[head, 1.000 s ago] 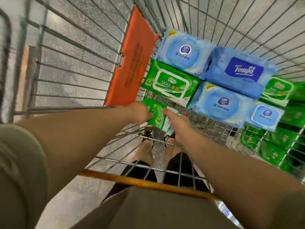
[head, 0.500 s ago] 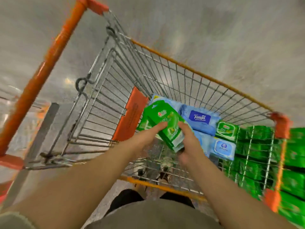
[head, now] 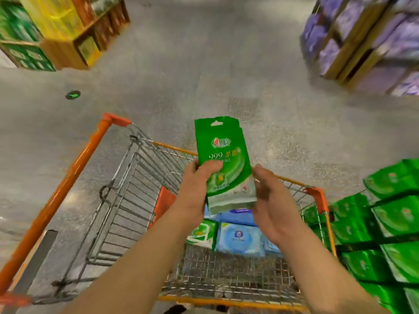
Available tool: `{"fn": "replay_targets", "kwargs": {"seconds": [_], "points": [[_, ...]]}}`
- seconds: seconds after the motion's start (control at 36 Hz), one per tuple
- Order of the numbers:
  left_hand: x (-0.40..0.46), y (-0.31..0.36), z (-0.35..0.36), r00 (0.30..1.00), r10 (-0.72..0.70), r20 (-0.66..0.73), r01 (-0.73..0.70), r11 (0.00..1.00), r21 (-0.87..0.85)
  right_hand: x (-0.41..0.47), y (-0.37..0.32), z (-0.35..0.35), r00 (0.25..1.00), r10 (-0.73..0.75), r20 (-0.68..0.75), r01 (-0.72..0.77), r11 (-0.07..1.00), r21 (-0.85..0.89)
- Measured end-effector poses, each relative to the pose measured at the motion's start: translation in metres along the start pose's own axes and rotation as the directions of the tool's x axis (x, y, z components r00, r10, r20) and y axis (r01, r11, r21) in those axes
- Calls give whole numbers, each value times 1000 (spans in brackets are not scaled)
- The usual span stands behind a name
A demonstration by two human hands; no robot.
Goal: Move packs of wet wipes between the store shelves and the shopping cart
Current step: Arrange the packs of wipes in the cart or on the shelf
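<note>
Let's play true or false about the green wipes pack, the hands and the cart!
1. The left hand grips the green wipes pack. True.
2. The green wipes pack lies flat inside the shopping cart. False: it is held upright above the cart.
3. Blue wipes packs lie in the cart. True.
4. The right hand holds a blue pack. False: it is at the green pack's right edge, fingers relaxed.
5. The stacked packs to the right of the cart are purple. False: they are green.
</note>
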State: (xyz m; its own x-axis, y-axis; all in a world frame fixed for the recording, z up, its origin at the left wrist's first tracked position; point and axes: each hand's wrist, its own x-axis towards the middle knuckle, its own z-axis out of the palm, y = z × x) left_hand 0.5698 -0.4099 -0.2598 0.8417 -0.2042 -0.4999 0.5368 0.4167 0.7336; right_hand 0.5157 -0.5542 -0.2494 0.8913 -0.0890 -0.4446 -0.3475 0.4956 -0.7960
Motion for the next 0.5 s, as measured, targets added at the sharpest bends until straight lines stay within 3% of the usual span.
{"fn": "replay_targets", "kwargs": {"seconds": [0.17,0.28,0.5], "points": [[-35,28,35,988,48,143,-59,996,73,-36,-51,22,986,-141,85,155,968,-197],[-56,38,50,957,-49,285,19,994,107,-63,-50,34,955,-296,22,282,883,-374],[-94,29,70,855,-234,463,85,944,319,-122,-38,24,897,-373,-237,273,889,-367]]}}
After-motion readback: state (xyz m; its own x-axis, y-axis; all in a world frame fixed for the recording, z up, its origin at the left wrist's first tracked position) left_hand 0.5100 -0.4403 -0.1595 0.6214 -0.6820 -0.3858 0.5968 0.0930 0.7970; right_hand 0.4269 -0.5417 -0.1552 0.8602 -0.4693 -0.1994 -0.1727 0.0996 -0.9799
